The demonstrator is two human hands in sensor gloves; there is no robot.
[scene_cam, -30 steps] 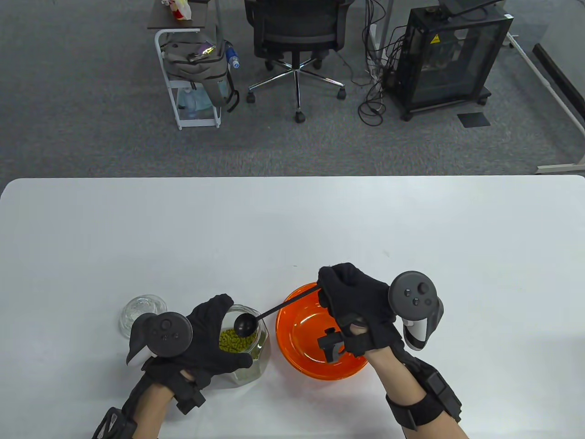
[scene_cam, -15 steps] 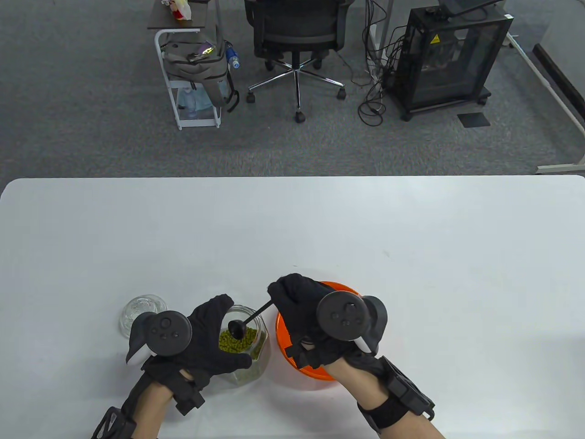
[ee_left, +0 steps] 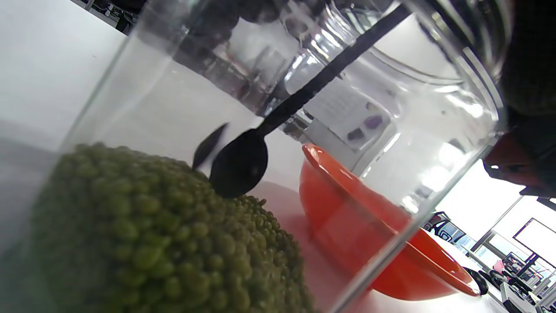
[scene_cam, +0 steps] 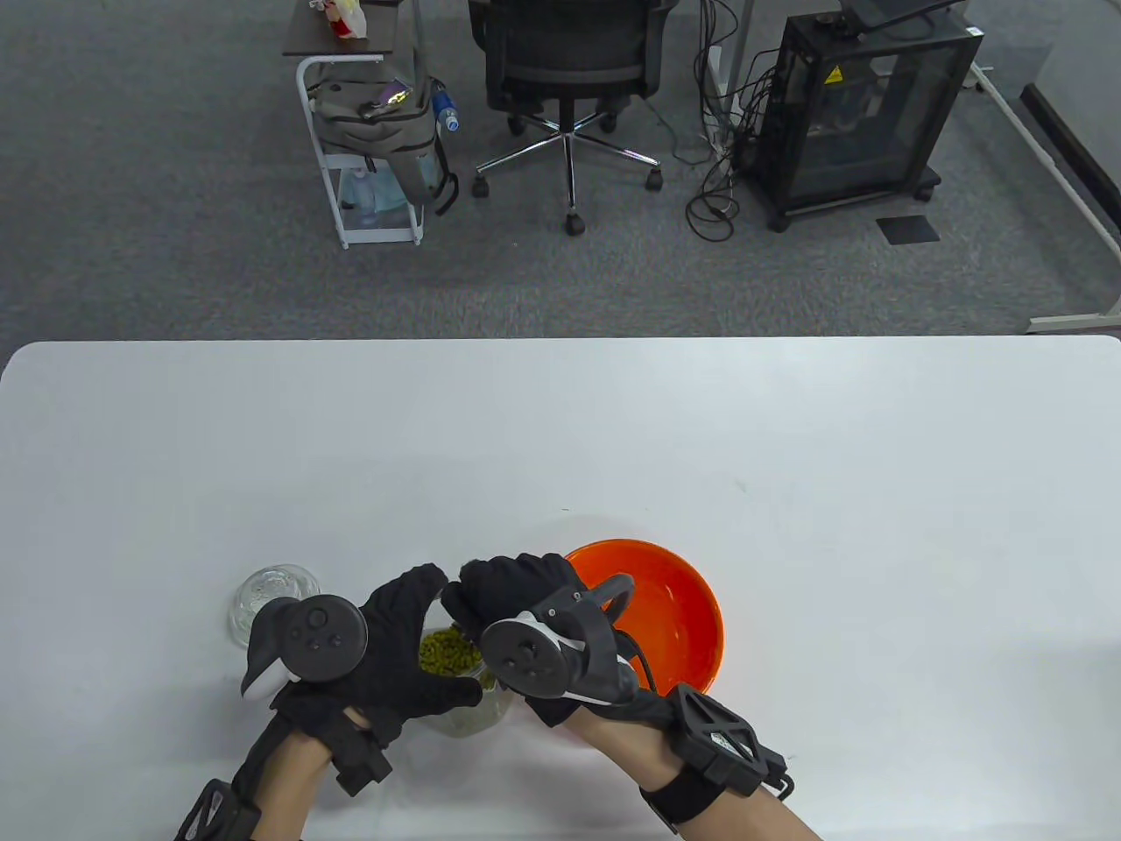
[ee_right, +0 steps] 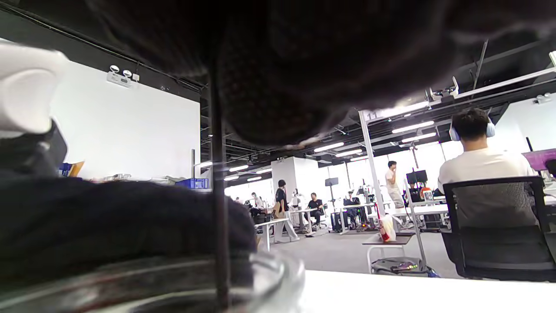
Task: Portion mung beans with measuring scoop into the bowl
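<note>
Scoop going into the beans

Your right hand (scene_cam: 517,596) grips the measuring scoop (ee_left: 243,163), its cup touching the mung beans (ee_left: 143,234) inside the jar (scene_cam: 473,701) your left hand (scene_cam: 398,648) holds; next, dig, lift level, and carry right to the orange bowl (scene_cam: 683,613).

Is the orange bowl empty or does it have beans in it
Empty: the orange plastic bowl shows only bare orange inside in the table view.

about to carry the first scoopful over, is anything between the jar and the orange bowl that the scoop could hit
Nothing visible does. The jar and orange bowl stand side by side on the table, with bare tabletop between them. The scoop is down in the jar at the mung beans, so it need only clear the jar's rim.
</note>
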